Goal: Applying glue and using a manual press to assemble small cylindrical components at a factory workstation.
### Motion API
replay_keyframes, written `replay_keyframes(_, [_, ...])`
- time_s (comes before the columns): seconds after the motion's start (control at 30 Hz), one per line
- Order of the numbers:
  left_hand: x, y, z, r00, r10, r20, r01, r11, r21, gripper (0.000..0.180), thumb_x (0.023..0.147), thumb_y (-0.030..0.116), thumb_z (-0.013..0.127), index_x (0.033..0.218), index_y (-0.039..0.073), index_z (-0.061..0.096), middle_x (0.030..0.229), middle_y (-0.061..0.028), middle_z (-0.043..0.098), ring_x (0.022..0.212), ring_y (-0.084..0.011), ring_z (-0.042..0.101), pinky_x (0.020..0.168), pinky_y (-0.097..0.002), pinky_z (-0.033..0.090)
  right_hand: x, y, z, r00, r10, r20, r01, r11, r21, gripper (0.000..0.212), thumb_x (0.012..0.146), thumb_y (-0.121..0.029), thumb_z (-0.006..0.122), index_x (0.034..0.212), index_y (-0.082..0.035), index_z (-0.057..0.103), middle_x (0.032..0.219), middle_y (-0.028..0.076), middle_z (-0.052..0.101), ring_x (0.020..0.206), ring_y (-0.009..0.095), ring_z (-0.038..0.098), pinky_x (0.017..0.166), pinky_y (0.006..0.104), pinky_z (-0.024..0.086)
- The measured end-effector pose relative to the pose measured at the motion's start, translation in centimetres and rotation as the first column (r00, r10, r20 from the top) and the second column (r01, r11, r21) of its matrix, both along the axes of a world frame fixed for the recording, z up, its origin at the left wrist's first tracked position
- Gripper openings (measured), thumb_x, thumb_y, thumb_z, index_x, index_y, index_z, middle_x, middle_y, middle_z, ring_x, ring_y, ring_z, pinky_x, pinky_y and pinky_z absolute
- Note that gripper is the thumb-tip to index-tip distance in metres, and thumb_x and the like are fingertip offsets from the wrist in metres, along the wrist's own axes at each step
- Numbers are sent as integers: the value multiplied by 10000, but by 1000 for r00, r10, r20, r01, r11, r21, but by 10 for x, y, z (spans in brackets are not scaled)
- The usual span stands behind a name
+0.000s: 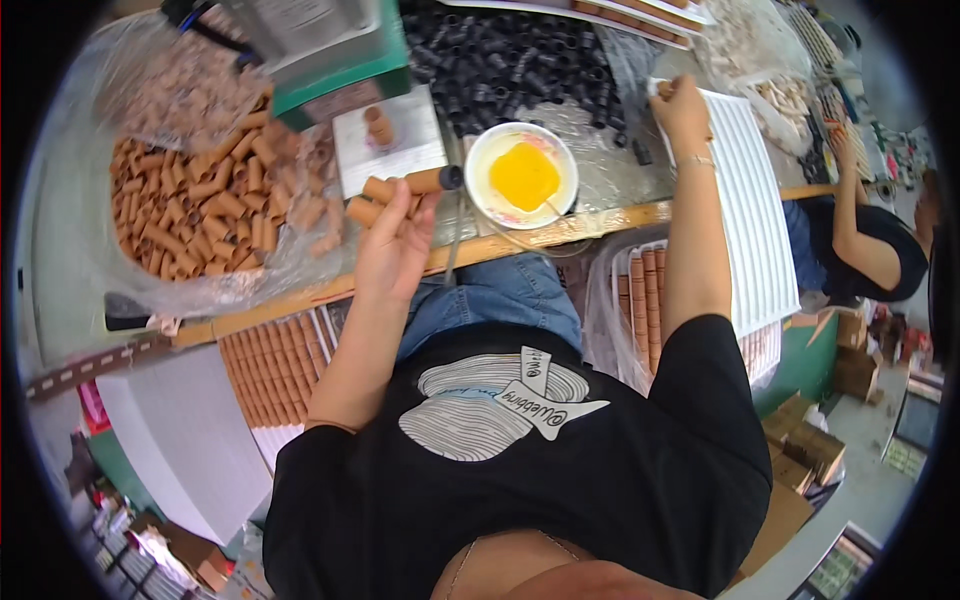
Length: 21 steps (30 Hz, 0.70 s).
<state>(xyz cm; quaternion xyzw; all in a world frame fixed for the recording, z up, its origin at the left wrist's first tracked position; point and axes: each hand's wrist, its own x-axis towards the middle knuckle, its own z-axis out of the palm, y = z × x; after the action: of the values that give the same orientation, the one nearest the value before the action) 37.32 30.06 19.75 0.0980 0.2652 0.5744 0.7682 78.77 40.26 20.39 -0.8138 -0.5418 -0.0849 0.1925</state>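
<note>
My left hand (393,240) is closed around a few short brown tubes (380,188); one of them has a black ring-shaped piece (450,178) at its end. Away at the upper right, my right hand (684,115) pinches a short brown tube (664,90) at the far end of a white ridged tray (745,200). Between my hands stands a white bowl (482,205) holding a yellow substance (525,175). Another brown tube (379,127) stands upright on the metal plate (350,170) of a green and grey machine (340,85).
Brown tubes (200,215) fill a plastic-lined heap at left. Small black tubes (510,60) lie heaped behind the bowl. Trays of brown tubes (270,370) sit below the wooden table edge (640,215), on both sides of me. Another person (870,240) works at far right.
</note>
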Motion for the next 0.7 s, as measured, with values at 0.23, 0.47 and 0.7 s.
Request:
replay_keyframes(0.23, [-5, -6, 9, 961, 160, -227, -119, 976, 182, 188, 930, 69, 568, 1102, 74, 494, 1023, -76, 611, 896, -173, 642, 703, -239, 556, -200, -95, 49, 82, 578, -812, -416, 760, 499, 308, 803, -47, 715, 1094, -5, 623, 985, 69, 641, 804, 111, 648, 601, 214, 554])
replay_keyframes(0.47, [-18, -6, 12, 900, 285, -329, -187, 936, 299, 188, 924, 61, 573, 1078, 71, 466, 1067, -118, 615, 947, -169, 627, 768, -269, 559, -258, -107, 40, -45, 579, -814, -490, 697, 523, 307, 779, 33, 714, 1058, 67, 590, 981, 102, 641, 856, 108, 638, 740, 220, 565])
replay_keyframes(0.7, [-14, 3, 21, 645, 433, -630, 26, 811, 585, 266, 843, -23, 644, 1011, 43, 448, 1000, -94, 633, 913, -143, 626, 782, -276, 528, -261, -91, 43, 475, 809, -346, -769, 573, 284, 271, 752, -72, 715, 996, -39, 601, 918, 135, 642, 838, 287, 627, 710, 375, 502])
